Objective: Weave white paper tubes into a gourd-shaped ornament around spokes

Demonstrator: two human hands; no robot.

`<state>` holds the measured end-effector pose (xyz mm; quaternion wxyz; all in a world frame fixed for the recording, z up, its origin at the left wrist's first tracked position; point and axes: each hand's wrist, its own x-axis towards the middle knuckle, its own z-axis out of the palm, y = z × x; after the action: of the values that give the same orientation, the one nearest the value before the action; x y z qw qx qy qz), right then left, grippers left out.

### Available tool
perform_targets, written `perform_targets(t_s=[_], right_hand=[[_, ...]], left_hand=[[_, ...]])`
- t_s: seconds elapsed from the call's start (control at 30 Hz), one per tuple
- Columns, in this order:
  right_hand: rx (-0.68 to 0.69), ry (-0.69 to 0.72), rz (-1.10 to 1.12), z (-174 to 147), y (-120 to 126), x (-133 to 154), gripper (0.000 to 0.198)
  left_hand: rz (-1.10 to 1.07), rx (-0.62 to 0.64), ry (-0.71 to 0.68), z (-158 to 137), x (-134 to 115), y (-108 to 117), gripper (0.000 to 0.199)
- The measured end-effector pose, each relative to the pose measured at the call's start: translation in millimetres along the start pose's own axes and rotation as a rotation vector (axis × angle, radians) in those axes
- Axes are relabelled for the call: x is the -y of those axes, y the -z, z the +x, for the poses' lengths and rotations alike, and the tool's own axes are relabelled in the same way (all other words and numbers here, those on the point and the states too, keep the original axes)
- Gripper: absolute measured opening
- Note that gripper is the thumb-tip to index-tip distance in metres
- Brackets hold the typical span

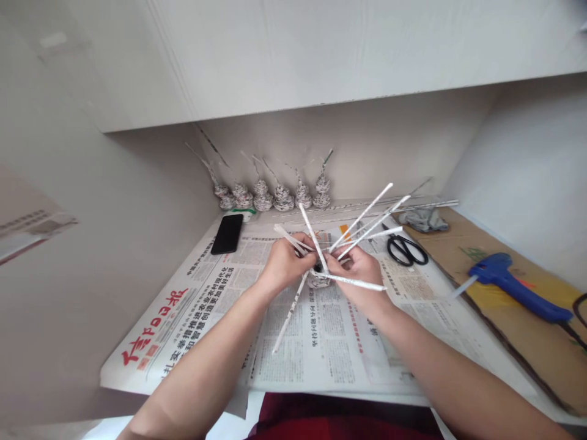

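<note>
Between my two hands is a small woven piece of rolled newspaper [320, 281], its round body low and partly hidden by my fingers. Several paper sticks [365, 227] fan out from it, mostly up and to the right, with one pointing down toward me. My left hand [290, 263] closes around the left side, thumb and fingers on the sticks there. On the right side, my right hand [360, 275] pinches the weave near the base of the sticks. The fingertips of both hands are partly covered by sticks.
Several gourd-shaped woven pieces [284, 198] line the back wall. A black phone [228, 233] lies left on the newspaper [220, 318]. Black-handled scissors [406, 249], a crumpled grey cloth [424, 220] and a blue glue gun [518, 287] on cardboard [545, 357] are at right. Loose paper sticks [348, 208] lie behind.
</note>
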<state>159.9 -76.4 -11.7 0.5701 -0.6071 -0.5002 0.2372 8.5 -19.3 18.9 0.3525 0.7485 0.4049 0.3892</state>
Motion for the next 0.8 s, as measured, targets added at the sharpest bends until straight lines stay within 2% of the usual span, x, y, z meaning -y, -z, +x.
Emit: perform_targets(t_s=[0.07, 0.17, 0.27, 0.4, 0.57, 0.8], right_hand=[[-0.03, 0.001, 0.04, 0.4, 2.7, 3.6, 0.034], [0.006, -0.052, 0.297, -0.2, 4.1, 9.1, 0.042], [0.076, -0.069, 0.439, -1.8, 3.6, 12.1, 0.033], [0.1, -0.049, 0.443, -3.3, 2.2, 11.7, 0.026], [0.072, -0.12, 0.48, -3.2, -0.9, 7.8, 0.023], [0.085, -0.383, 0.535, -1.6, -5.1, 3.7, 0.026]], left_hand=[[-0.026, 0.01, -0.007, 0.3, 1.0, -1.1, 0.009], [-0.049, 0.025, -0.062, 0.3, 1.2, -1.9, 0.004], [-0.067, 0.033, -0.112, 0.3, 1.0, -1.8, 0.004], [-0.048, 0.023, -0.08, 0.7, 1.6, -1.5, 0.003], [-0.051, 0.007, -0.069, 0.7, 3.0, -2.3, 0.01], [-0.061, 0.001, -0.116, 0.2, 6.3, -4.9, 0.01]])
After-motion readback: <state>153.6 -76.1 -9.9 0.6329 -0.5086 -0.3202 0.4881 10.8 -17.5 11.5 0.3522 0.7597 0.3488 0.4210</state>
